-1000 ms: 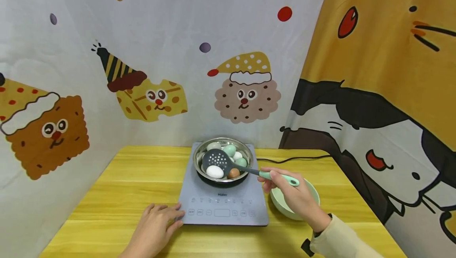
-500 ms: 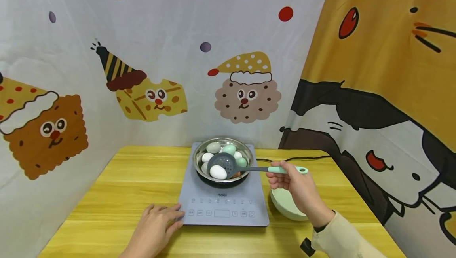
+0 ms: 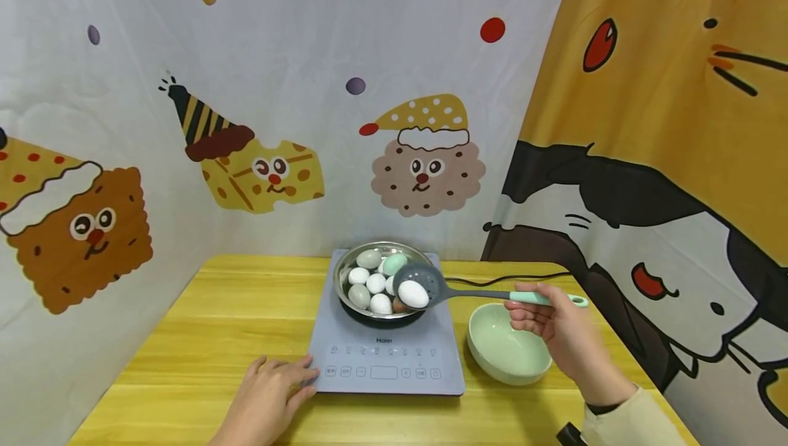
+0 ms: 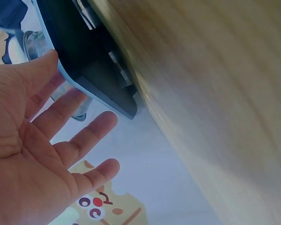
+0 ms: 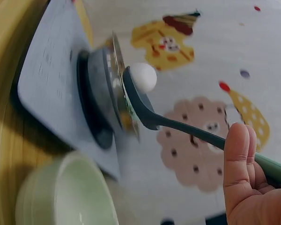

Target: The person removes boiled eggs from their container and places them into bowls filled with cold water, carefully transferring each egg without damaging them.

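My right hand [image 3: 563, 330] grips the mint handle of a grey slotted ladle [image 3: 434, 285], thumb on top. One white egg [image 3: 414, 293] lies in the ladle's bowl, over the right rim of a metal pan [image 3: 342, 291] that holds several white, greenish and brown eggs. In the right wrist view the egg [image 5: 144, 77] rests in the ladle, above the pan's rim. My left hand [image 3: 265, 395] touches the left front edge of the induction cooker [image 3: 384, 384] with its fingers spread; the left wrist view shows the fingers [image 4: 86, 140] by the cooker's edge.
A light green bowl [image 3: 507, 347] stands right of the cooker, below the ladle's handle. A black cable [image 3: 511, 278] runs along the back right of the wooden table [image 3: 203, 336]. Behind it hangs a printed cloth [image 3: 277, 35].
The right hand has moved right, lifting the ladle from among the eggs to the pan's right rim, with a white egg in it. The left hand has stayed in place.
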A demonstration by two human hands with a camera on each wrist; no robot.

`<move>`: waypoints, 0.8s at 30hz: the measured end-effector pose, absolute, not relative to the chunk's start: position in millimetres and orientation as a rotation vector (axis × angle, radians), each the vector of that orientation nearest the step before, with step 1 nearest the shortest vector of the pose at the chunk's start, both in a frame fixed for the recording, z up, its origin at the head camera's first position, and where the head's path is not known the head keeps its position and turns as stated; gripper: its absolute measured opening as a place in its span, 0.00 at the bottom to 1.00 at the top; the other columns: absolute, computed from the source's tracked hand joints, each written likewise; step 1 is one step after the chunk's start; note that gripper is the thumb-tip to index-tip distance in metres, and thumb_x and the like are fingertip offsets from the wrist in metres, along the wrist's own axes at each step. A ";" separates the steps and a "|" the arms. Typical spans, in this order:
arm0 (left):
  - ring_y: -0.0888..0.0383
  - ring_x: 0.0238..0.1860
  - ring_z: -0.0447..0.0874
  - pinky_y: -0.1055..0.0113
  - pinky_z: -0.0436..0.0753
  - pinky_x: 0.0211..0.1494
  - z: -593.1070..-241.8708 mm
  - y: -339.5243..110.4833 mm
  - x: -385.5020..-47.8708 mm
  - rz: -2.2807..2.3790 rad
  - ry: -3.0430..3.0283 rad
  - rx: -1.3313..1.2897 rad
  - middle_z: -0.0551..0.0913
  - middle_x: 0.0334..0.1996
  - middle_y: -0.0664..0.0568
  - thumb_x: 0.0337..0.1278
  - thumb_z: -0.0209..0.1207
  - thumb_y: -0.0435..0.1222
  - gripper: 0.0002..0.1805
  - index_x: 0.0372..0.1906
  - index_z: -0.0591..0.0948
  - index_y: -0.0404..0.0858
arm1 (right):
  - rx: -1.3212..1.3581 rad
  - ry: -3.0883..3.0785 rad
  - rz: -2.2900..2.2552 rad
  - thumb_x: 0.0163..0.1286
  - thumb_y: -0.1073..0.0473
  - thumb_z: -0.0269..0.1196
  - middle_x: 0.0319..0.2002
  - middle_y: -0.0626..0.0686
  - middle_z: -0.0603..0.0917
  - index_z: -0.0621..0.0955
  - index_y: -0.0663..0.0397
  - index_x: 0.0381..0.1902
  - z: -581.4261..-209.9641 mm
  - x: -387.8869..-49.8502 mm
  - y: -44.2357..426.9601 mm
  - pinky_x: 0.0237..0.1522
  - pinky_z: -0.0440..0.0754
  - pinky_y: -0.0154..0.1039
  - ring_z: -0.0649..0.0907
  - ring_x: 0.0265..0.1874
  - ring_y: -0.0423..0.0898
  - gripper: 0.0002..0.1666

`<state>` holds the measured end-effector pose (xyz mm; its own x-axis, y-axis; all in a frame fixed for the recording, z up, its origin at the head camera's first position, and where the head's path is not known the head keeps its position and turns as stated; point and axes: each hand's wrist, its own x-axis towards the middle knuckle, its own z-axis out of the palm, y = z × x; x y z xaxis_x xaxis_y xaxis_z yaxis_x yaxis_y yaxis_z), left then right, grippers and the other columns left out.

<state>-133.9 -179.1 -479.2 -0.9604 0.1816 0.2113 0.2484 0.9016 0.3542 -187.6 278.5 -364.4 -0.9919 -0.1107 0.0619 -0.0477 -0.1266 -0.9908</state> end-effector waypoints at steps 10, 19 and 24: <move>0.48 0.57 0.90 0.29 0.73 0.73 -481.4 -177.7 -129.9 -0.564 -2.889 -0.335 0.91 0.60 0.59 0.59 0.76 0.43 0.14 0.50 0.93 0.53 | 0.145 2.164 -2.345 0.90 0.48 0.46 0.39 0.50 0.95 0.92 0.38 0.43 -383.3 -151.1 359.4 0.40 0.94 0.39 0.94 0.36 0.44 0.27; 0.47 0.56 0.91 0.30 0.75 0.71 -480.4 -178.2 -130.9 -0.569 -2.868 -0.349 0.91 0.59 0.58 0.60 0.76 0.42 0.13 0.49 0.93 0.52 | 0.476 2.236 -2.210 0.90 0.43 0.44 0.36 0.47 0.95 0.89 0.34 0.37 -402.6 -129.2 399.8 0.41 0.94 0.40 0.94 0.35 0.46 0.29; 0.46 0.55 0.91 0.31 0.76 0.70 -479.2 -177.5 -131.2 -0.541 -2.844 -0.368 0.92 0.58 0.57 0.60 0.76 0.42 0.13 0.49 0.93 0.51 | 0.557 2.322 -2.080 0.90 0.42 0.41 0.36 0.45 0.95 0.86 0.42 0.47 -406.7 -125.4 399.8 0.42 0.93 0.40 0.93 0.36 0.46 0.27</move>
<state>-131.2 -177.5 -479.2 -0.9438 0.2015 0.2621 0.2837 0.9006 0.3292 -125.4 399.8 -406.7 -0.9378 0.2745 -0.2125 0.2412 0.0751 -0.9676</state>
